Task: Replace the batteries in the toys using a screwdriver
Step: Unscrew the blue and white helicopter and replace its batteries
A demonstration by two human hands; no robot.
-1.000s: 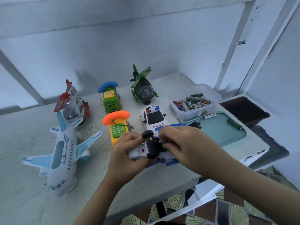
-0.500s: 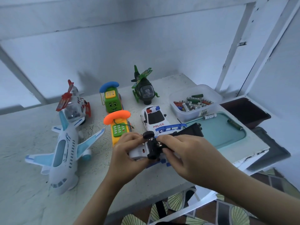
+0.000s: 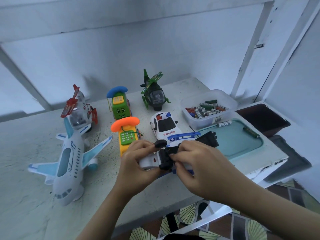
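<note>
You're at the white table (image 3: 26,135), with the big white-and-blue airplane (image 3: 69,163) parked at your left and the teal tray (image 3: 242,142) at your right. Behind the tray sits the clear tub (image 3: 204,122) full of batteries (image 3: 206,109). The standing police car (image 3: 163,127) waits mid-table, just beyond your hands. Now the one that matters: the upturned toy car (image 3: 150,161) is off the table, near the front edge, caught between both hands, black underside up, one wheel (image 3: 160,143) poking above your knuckles. Your left hand (image 3: 138,167) wraps the white body from the left. Your right hand (image 3: 202,167) comes in from the right, fingers curled, tips pinching at the black underside. Two loose batteries, a white one (image 3: 224,123) and a green one (image 3: 251,132), lie on the tray's far rim.
</note>
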